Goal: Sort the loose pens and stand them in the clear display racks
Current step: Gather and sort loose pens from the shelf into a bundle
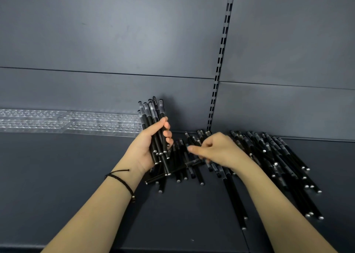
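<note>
The left hand [151, 149] gripped a bundle of black pens [153, 114], held upright above the shelf [76, 176]. The right hand [217, 151] sat over the loose pens [269, 156] heaped on the shelf, its fingers curled. I could not tell whether it pinched one. The clear display racks [76, 122] lay along the back, left of both hands.

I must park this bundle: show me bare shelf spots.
Bare shelf lies left, between the racks and left forearm, and along the front edge. Crowded: the pen pile, centre to right.
</note>
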The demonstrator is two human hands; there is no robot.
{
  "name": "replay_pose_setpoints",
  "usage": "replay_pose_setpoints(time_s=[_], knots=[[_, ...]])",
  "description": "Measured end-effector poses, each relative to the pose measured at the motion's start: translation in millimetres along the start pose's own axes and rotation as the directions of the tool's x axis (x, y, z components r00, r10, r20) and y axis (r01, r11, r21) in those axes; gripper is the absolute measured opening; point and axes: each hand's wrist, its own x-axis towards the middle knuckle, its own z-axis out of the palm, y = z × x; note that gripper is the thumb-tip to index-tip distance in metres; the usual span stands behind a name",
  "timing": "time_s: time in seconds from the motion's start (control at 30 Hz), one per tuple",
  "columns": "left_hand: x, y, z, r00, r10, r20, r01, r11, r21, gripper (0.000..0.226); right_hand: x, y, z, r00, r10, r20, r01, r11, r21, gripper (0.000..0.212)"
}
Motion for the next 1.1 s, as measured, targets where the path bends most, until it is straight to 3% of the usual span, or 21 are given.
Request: replay_pose_setpoints(time_s=[0.1,0.23,0.47,0.57,0.77,0.93,1.1], knots=[[0,1,-3,1.000,-0.001,0.004,0.001,1.000,-0.007,0.010,-3,-4,8,0.996,0.031,0.081,-0.021,0.992,-0.128,0.055],[-1,-1,-2,0.999,-0.005,-0.039,0.007,0.999,0.031,0.013,-1,-7,11,0.997,0.069,0.014,-0.064,0.970,-0.235,0.055],[-3,1,0,0.996,-0.035,-0.076,0.038,0.999,0.036,0.017,4,2,14,1.000,0.000,0.031,0.001,1.000,-0.011,0.023],[-2,1,-2,0.995,-0.032,-0.099,0.034,0.999,0.018,0.018,5,5,16,0.999,-0.041,0.007,0.041,0.999,0.000,0.011],[-3,6,-4,0.991,-0.009,-0.132,0.004,0.999,-0.036,0.016,11,6,24,0.998,-0.064,-0.026,0.065,0.998,0.015,0.018],[-2,5,-5,0.992,-0.049,-0.114,0.043,0.998,-0.053,0.016,27,-1,29,0.996,-0.069,-0.050,0.076,0.984,0.160,0.020],[-1,8,-8,0.994,-0.054,-0.095,0.047,0.996,-0.075,0.016,45,-13,32,0.993,-0.100,-0.062,0.107,0.986,0.131,0.023]])
